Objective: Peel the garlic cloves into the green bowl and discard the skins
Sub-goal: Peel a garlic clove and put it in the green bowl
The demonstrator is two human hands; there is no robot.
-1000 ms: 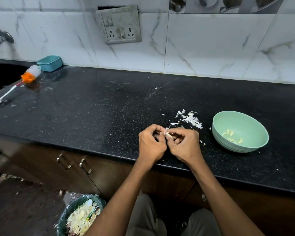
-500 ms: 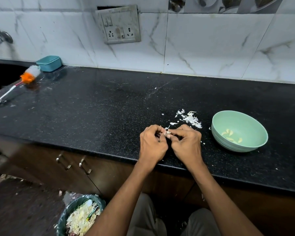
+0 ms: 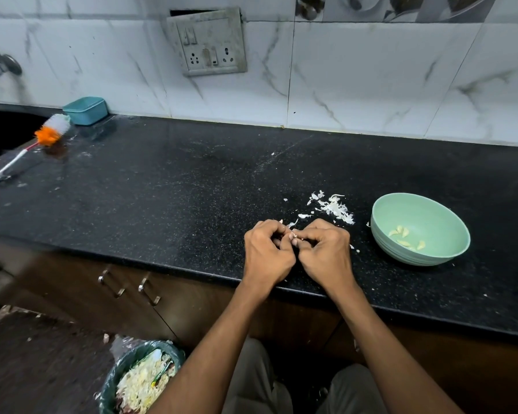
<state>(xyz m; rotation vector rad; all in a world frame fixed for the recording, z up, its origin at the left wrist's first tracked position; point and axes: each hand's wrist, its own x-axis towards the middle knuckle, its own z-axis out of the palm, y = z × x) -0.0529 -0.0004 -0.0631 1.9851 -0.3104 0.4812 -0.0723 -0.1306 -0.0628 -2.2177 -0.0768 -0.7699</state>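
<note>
Over the front of the black counter, my left hand [image 3: 268,255] and my right hand [image 3: 325,253] meet fingertip to fingertip. Together they pinch a small garlic clove [image 3: 293,235], mostly hidden by the fingers, with only a pale tip showing. To the right stands the green bowl [image 3: 431,258] with several peeled cloves [image 3: 405,236] inside. A heap of white garlic skins [image 3: 334,209] lies on the counter just behind my hands.
A lined bin [image 3: 141,377] full of skins stands on the floor at the lower left. A white and orange brush [image 3: 35,143] and a teal box [image 3: 86,110] sit at the far left near the sink. Cabinet handles [image 3: 129,286] lie below the counter edge.
Both hands have stayed together on the clove, shifting slightly down and toward me while the fingers worked at it. The bowl and skin heap have not moved.
</note>
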